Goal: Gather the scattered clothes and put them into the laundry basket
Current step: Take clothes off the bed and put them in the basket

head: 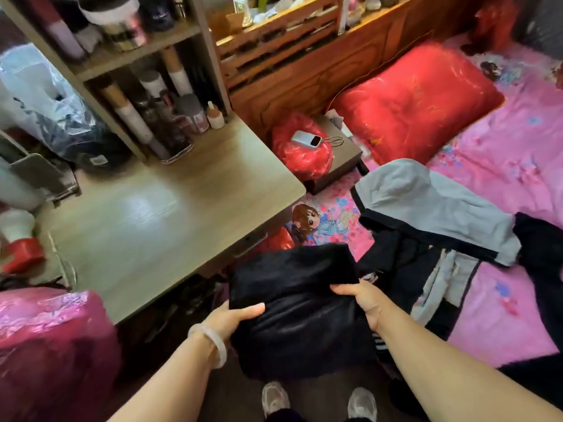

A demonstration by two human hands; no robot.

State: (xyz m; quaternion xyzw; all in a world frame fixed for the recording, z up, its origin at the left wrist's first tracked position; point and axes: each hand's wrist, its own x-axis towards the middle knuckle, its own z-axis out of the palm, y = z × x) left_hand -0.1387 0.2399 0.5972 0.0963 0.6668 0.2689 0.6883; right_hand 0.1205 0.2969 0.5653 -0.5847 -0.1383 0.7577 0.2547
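2 hands — left hand (234,319), right hand (364,301) — grip 1 black garment (292,312).

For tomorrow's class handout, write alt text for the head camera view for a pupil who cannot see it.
Two bare hands, left hand and right hand, grip a folded black garment between a wooden desk and a pink bed. A grey and black jacket lies on the bed below a red pillow. No laundry basket is visible.
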